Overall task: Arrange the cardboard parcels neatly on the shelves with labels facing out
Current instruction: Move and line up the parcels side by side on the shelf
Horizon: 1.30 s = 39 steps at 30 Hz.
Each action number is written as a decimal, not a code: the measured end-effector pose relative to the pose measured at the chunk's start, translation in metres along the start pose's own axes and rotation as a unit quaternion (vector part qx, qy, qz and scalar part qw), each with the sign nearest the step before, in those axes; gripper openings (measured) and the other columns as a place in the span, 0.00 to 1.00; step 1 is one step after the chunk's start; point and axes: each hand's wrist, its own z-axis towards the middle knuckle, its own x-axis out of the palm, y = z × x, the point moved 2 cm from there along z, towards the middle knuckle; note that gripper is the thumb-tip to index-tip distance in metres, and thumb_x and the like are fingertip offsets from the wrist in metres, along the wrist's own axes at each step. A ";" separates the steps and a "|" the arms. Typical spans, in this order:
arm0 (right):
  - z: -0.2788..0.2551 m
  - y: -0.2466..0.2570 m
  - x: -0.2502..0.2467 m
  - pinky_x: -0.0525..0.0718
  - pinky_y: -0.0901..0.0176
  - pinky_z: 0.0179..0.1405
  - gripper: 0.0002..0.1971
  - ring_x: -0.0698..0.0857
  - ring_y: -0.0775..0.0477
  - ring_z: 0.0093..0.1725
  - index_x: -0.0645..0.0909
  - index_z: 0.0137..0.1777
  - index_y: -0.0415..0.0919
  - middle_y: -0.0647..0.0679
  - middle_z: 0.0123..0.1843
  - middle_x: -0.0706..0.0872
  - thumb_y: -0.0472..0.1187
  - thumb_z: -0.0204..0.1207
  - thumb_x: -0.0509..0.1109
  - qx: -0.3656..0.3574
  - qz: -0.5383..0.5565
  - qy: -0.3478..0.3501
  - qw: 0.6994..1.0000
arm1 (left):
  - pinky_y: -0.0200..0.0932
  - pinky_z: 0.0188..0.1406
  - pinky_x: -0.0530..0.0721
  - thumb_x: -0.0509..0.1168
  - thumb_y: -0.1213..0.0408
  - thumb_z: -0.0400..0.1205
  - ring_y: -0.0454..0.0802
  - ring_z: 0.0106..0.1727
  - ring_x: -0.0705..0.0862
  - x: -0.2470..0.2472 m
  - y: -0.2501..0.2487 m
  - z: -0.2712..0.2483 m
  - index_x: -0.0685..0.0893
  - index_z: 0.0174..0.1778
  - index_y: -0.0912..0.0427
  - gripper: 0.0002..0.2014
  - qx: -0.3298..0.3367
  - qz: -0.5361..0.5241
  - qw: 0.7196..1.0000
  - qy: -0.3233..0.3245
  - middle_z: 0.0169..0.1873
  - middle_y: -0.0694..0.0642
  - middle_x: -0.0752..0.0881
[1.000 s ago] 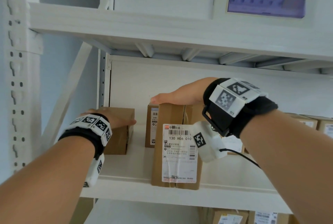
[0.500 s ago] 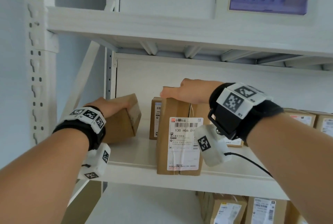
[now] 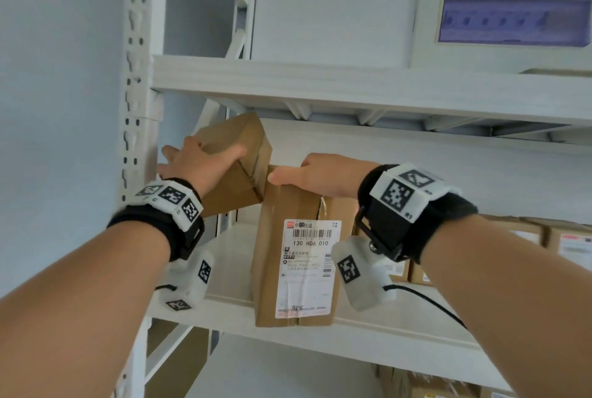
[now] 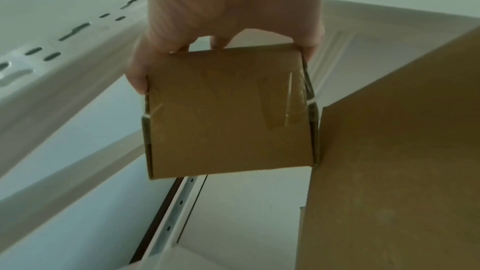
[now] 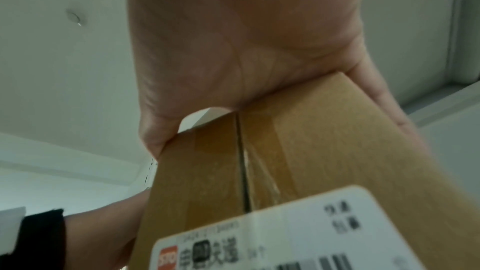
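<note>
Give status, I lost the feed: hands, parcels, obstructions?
Left hand grips small parcel, lifted and tilted. Right hand grips labelled parcel, upright on shelf. Parcels nearly touching.

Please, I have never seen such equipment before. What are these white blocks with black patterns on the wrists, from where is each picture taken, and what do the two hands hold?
No machine is here: a person works with bare hands. The patterned blocks are wristbands carrying small cameras. The wide picture comes from a camera on the head, looking at a white shelf. The other two pictures come from the wrist cameras, looking along each hand.

The left hand grips a small plain parcel, lifted off the shelf and tilted; the left wrist view shows its fingers round its edges. I see no label on the sides that show.

The right hand grips the top of a tall parcel standing upright on the shelf, its white label facing out.

More parcels stand farther right.
</note>
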 end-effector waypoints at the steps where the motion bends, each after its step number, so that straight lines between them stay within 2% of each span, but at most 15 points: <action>1: 0.004 0.001 0.005 0.78 0.48 0.62 0.48 0.82 0.43 0.60 0.78 0.68 0.46 0.47 0.66 0.83 0.81 0.58 0.54 -0.001 0.006 0.007 1.000 | 0.66 0.67 0.70 0.65 0.30 0.61 0.70 0.76 0.62 -0.001 -0.001 0.000 0.64 0.79 0.49 0.51 0.015 0.025 0.999 -0.016 0.75 0.62 0.63; 4: 0.014 0.005 0.014 0.79 0.46 0.62 0.55 0.82 0.43 0.60 0.79 0.68 0.46 0.46 0.67 0.83 0.85 0.51 0.51 -0.001 0.009 -0.004 1.000 | 0.71 0.68 0.70 0.65 0.27 0.59 0.72 0.76 0.62 0.001 -0.004 0.000 0.68 0.76 0.49 0.50 0.075 0.156 0.984 -0.050 0.75 0.62 0.63; 7: 0.021 0.007 0.017 0.78 0.46 0.66 0.58 0.81 0.42 0.66 0.75 0.73 0.44 0.45 0.73 0.80 0.87 0.52 0.49 -0.006 -0.010 -0.011 1.000 | 0.72 0.68 0.69 0.62 0.24 0.60 0.72 0.74 0.63 0.008 -0.008 0.002 0.71 0.74 0.50 0.50 0.138 0.280 0.948 -0.054 0.74 0.63 0.65; 9: 0.021 0.007 0.017 0.77 0.46 0.67 0.59 0.80 0.42 0.68 0.74 0.75 0.45 0.46 0.74 0.78 0.88 0.53 0.49 -0.014 -0.025 0.009 1.000 | 0.70 0.66 0.71 0.61 0.25 0.61 0.72 0.72 0.64 0.011 -0.010 0.004 0.73 0.72 0.51 0.47 0.164 0.319 0.933 -0.042 0.73 0.62 0.66; 11: 0.020 0.006 0.015 0.79 0.45 0.65 0.58 0.80 0.43 0.68 0.72 0.76 0.47 0.48 0.74 0.79 0.87 0.52 0.54 -0.028 -0.050 0.047 0.997 | 0.69 0.65 0.72 0.60 0.23 0.60 0.71 0.71 0.64 0.012 -0.012 0.008 0.74 0.71 0.50 0.48 0.168 0.333 0.927 -0.031 0.72 0.61 0.66; 13: 0.018 0.003 0.013 0.84 0.47 0.60 0.52 0.83 0.45 0.64 0.69 0.76 0.47 0.50 0.70 0.80 0.81 0.56 0.65 -0.040 -0.075 0.066 0.994 | 0.68 0.64 0.72 0.59 0.20 0.57 0.70 0.71 0.65 0.011 -0.015 0.013 0.75 0.71 0.50 0.51 0.167 0.333 0.928 -0.025 0.72 0.60 0.67; 15: 0.019 -0.003 0.013 0.87 0.47 0.57 0.46 0.85 0.47 0.58 0.70 0.74 0.49 0.52 0.63 0.84 0.72 0.59 0.74 -0.051 -0.081 0.059 0.994 | 0.68 0.64 0.73 0.60 0.20 0.56 0.71 0.71 0.66 0.008 -0.018 0.018 0.74 0.72 0.49 0.52 0.166 0.314 0.935 -0.022 0.72 0.60 0.67; 18: 0.024 -0.011 0.018 0.89 0.50 0.53 0.40 0.87 0.51 0.53 0.70 0.73 0.52 0.54 0.58 0.87 0.63 0.62 0.79 -0.075 -0.046 0.053 0.995 | 0.71 0.65 0.73 0.62 0.23 0.57 0.71 0.74 0.64 0.002 -0.019 0.027 0.70 0.75 0.47 0.52 0.143 0.266 0.953 -0.026 0.74 0.59 0.65; 24: 0.033 -0.016 0.020 0.89 0.57 0.48 0.38 0.87 0.53 0.52 0.72 0.72 0.52 0.54 0.60 0.87 0.57 0.63 0.82 -0.105 -0.027 0.050 0.993 | 0.70 0.63 0.75 0.62 0.25 0.57 0.70 0.72 0.66 0.009 -0.010 0.032 0.72 0.74 0.47 0.50 0.131 0.223 0.965 -0.051 0.72 0.60 0.67; 28: 0.041 -0.020 0.022 0.87 0.66 0.37 0.32 0.90 0.55 0.47 0.74 0.68 0.52 0.53 0.57 0.90 0.53 0.65 0.82 -0.112 0.005 0.061 0.992 | 0.69 0.63 0.75 0.62 0.25 0.57 0.69 0.71 0.67 0.009 -0.009 0.034 0.72 0.74 0.47 0.49 0.131 0.211 0.967 -0.056 0.72 0.60 0.67; 32: 0.049 -0.024 0.025 0.87 0.66 0.38 0.31 0.90 0.55 0.47 0.76 0.68 0.51 0.54 0.54 0.90 0.52 0.66 0.82 -0.114 0.026 0.054 0.992 | 0.67 0.63 0.76 0.62 0.25 0.57 0.67 0.70 0.68 0.013 -0.008 0.033 0.72 0.73 0.47 0.49 0.129 0.202 0.969 -0.061 0.70 0.59 0.68; 36: 0.059 -0.025 0.031 0.89 0.62 0.41 0.32 0.89 0.54 0.49 0.75 0.70 0.48 0.52 0.55 0.90 0.50 0.66 0.81 -0.111 0.042 0.039 0.992 | 0.67 0.63 0.75 0.61 0.24 0.57 0.67 0.71 0.68 0.020 -0.003 0.033 0.72 0.73 0.47 0.49 0.130 0.197 0.970 -0.066 0.71 0.58 0.68; 39: 0.068 -0.024 0.033 0.87 0.65 0.38 0.33 0.88 0.54 0.47 0.73 0.72 0.48 0.53 0.56 0.89 0.50 0.67 0.81 -0.110 0.040 0.032 0.993 | 0.66 0.64 0.75 0.60 0.23 0.57 0.66 0.72 0.67 0.025 0.001 0.035 0.72 0.73 0.47 0.50 0.136 0.197 0.968 -0.077 0.71 0.58 0.68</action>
